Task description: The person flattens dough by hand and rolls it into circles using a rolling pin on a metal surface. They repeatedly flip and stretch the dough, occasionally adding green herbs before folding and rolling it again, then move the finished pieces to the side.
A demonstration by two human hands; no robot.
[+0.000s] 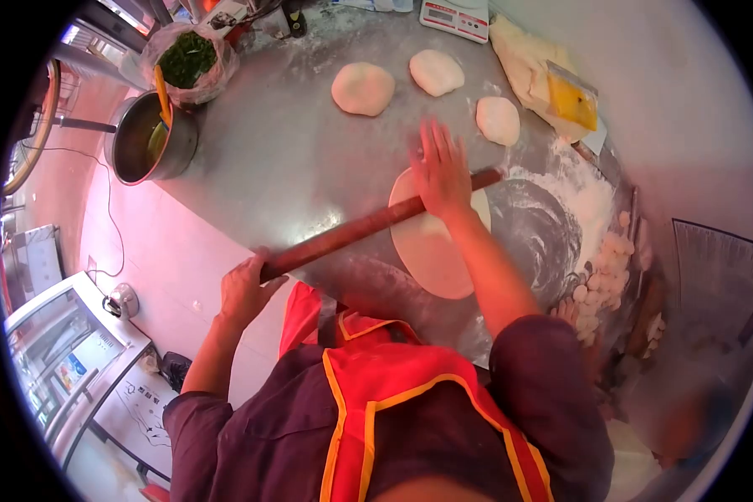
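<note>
A long dark wooden rolling pin (343, 237) lies slantwise across a flattened oval sheet of dough (435, 259) on the metal worktop. My left hand (244, 293) is closed around the pin's near left end, just past the table edge. My right hand (443, 171) rests with its palm on the pin near the far right end, over the dough. Its fingers are stretched forward, their tips smeared by motion. Beyond it lie three rounds of dough, one at the left (363, 89), one in the middle (437, 73) and one at the right (498, 120).
Loose flour (590, 201) and several small dough pieces (607, 272) lie at the right. A white scale (454, 18) and a large dough mass (523, 63) stand at the back. At the left are a metal pot (176, 155) and a bag of chopped greens (186, 60).
</note>
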